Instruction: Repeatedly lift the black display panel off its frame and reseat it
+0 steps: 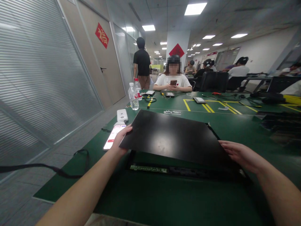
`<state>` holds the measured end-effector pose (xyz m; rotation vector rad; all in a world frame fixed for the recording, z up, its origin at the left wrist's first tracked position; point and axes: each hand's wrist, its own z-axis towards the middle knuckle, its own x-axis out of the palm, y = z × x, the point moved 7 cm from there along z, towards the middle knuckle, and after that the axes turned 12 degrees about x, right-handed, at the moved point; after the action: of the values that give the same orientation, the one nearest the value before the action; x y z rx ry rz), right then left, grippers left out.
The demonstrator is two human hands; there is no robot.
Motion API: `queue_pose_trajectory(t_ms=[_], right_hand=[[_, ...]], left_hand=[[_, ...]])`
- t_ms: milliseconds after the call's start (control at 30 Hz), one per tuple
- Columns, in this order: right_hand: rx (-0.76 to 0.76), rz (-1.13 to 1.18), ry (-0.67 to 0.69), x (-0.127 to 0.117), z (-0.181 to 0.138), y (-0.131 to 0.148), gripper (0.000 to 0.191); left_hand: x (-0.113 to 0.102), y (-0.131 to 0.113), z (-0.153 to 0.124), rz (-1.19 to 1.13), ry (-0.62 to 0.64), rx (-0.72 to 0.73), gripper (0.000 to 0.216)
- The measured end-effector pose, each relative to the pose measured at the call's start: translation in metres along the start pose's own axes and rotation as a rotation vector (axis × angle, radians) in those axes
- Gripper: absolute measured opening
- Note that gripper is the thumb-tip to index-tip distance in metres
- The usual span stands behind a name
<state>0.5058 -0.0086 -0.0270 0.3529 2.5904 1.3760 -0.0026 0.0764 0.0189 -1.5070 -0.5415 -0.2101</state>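
A thin, glossy black screen panel (164, 135) is raised at a tilt over the green table. My left hand (122, 138) grips its left edge, thumb on top and the other fingers hidden beneath. At the right edge my right hand (240, 153) holds the panel with its fingers along the side; the thumb is hard to make out. Under the panel's near edge, a dark frame shows a strip of green circuit board (148, 169). The panel covers most of this frame.
A lit phone (114, 137) and a white power bank (122, 115) lie left of the panel. Two plastic bottles (133, 98) stand behind them. Across the table sits a person (173, 78) with a phone. Cables, small drives (199, 100) and yellow tape lines cover the far side.
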Motion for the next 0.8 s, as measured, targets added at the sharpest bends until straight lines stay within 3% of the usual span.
queue_pose_trajectory(t_ms=[200, 633, 800], right_hand=[[-0.021, 0.021, -0.170, -0.016, 0.001, 0.004, 0.048], [-0.074, -0.076, -0.268, -0.026, 0.004, 0.009, 0.052], [-0.083, -0.104, -0.362, -0.031, 0.004, 0.009, 0.054]], left_hand=[[0.002, 0.004, 0.003, 0.059, 0.129, -0.008, 0.054], [-0.003, 0.011, 0.007, 0.101, 0.164, 0.034, 0.064], [0.001, 0.015, 0.001, 0.111, 0.199, 0.003, 0.056]])
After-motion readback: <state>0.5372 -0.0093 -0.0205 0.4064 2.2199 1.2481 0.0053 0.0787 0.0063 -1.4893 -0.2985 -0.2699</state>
